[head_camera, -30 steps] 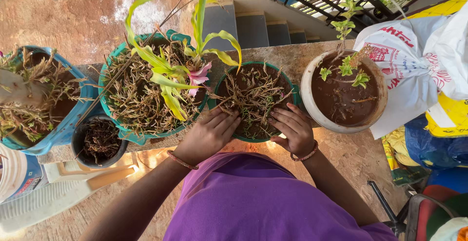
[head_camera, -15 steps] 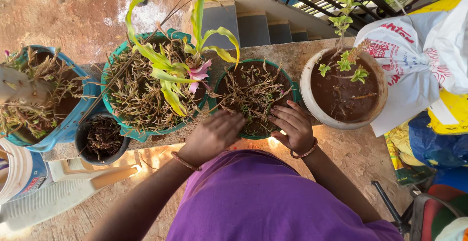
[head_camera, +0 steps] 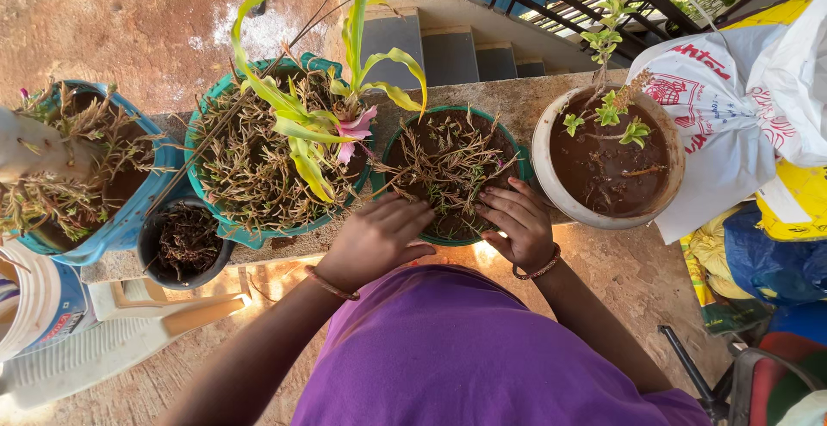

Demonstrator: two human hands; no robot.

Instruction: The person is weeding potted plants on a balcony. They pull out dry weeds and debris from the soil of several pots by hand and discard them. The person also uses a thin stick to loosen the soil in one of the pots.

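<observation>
A small green pot (head_camera: 508,143) of dark soil and dry trailing stems stands on a stone ledge (head_camera: 517,92) in front of me. My left hand (head_camera: 376,238) lies palm down on the pot's near left rim, fingers spread over the soil. My right hand (head_camera: 517,217) rests on the near right side, fingers curled into the dry stems. Both wrists wear thin bangles. What my right fingers pinch is hidden among the stems.
A larger green pot (head_camera: 207,186) with a long-leaved plant and a pink flower stands left. A blue pot (head_camera: 129,219) and a small black pot (head_camera: 185,241) sit further left. A white pot (head_camera: 551,176) with green sprigs is right, beside a white sack (head_camera: 732,124). Steps (head_camera: 439,51) descend beyond the ledge.
Both hands have stayed at the small green pot's near edge, shifting only slightly over the soil. The view has barely moved.
</observation>
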